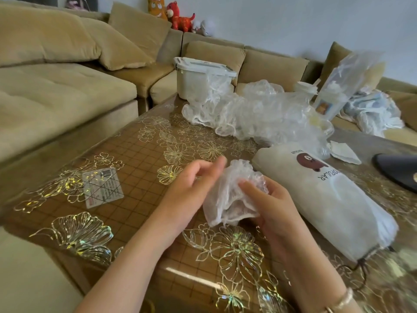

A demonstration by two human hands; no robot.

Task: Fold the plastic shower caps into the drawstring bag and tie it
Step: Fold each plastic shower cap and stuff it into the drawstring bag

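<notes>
A crumpled clear plastic shower cap is bunched between my hands above the table. My right hand grips it, thumb pressed on its top and fingers curled under it. My left hand touches the cap's left side with relaxed, mostly straight fingers. To the right lies the white drawstring bag with a brown bear print, stuffed full, its dark cord trailing at the near end. A heap of loose clear shower caps lies further back on the table.
The table has a glossy gold-flower cover and a small card on the left. A white lidded bin, a clear packet, a tissue and a black object sit behind and right. Tan sofas surround the table.
</notes>
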